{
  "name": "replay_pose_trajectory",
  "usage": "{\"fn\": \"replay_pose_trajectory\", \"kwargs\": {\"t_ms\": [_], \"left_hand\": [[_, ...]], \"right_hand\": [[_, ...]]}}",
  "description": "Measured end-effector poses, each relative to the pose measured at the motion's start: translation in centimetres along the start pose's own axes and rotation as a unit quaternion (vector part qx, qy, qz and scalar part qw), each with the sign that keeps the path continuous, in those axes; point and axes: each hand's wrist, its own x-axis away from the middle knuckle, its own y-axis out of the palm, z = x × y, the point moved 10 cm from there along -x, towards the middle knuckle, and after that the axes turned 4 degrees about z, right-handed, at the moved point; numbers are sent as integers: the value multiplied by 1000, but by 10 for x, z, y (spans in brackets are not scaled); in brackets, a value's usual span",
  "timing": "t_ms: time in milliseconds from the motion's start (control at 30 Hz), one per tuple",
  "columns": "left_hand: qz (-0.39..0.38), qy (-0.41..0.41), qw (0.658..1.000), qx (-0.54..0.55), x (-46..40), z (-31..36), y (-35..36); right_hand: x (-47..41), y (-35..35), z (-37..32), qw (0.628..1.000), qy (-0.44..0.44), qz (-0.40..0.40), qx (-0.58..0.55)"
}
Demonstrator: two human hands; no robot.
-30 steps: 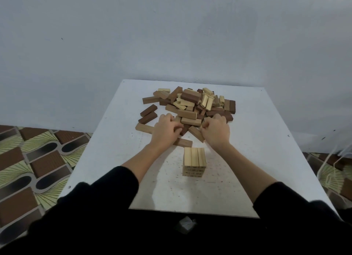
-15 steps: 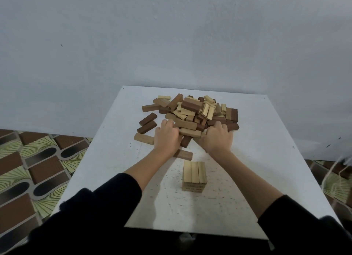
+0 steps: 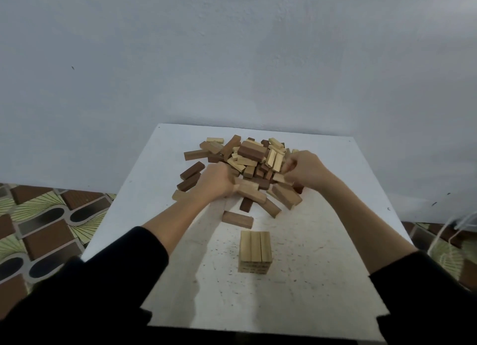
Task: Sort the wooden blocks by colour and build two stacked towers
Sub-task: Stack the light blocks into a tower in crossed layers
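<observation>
A heap of wooden blocks [image 3: 247, 164], light and dark mixed together, lay on the far half of the white desk [image 3: 335, 241], close to the grey wall [image 3: 232, 48]. Both of the person's arms reached across the desk into it. The left hand [image 3: 215, 180] sat at the heap's near-left edge, knuckles up and fingers curled down among the blocks; it appeared to be gripping a light block [image 3: 251, 192] that jutted out to its right, though the fingers themselves were hidden behind the back of the hand. The right hand [image 3: 304, 168] was at the heap's right side, fingers bent and pinching at the pale blocks there, but I could not tell which piece it held, if any. Two dark blocks [image 3: 191, 175] lay side by side just left of the left hand, and a pale one [image 3: 179, 195] showed beside the left wrist. One brown block [image 3: 237, 219] lay alone on the desk, just nearer than the heap. Nearer still, between the two forearms and well apart from both hands, stood a short tower of light blocks [image 3: 255, 251], three blocks across its top layer, upright and square. Black sleeves [image 3: 103, 280] covered the arms to mid-forearm. A patterned floor [image 3: 44, 228] in brown, green and black showed to the desk's left.
</observation>
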Motion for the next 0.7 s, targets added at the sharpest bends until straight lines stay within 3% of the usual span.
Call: {"fn": "replay_pose_trajectory", "kwargs": {"t_ms": [167, 300, 533, 700], "left_hand": [[-4, -64, 978, 198, -7, -11, -8], [-18, -93, 941, 324, -10, -11, 2], [-40, -85, 913, 397, -12, -4, 9], [3, -74, 908, 413, -13, -11, 5]], "right_hand": [[-22, 5, 27, 987, 77, -9, -139], [-38, 15, 42, 958, 157, 59, -233], [-50, 16, 34, 976, 120, 129, -127], [-56, 14, 32, 974, 118, 145, -130]]}}
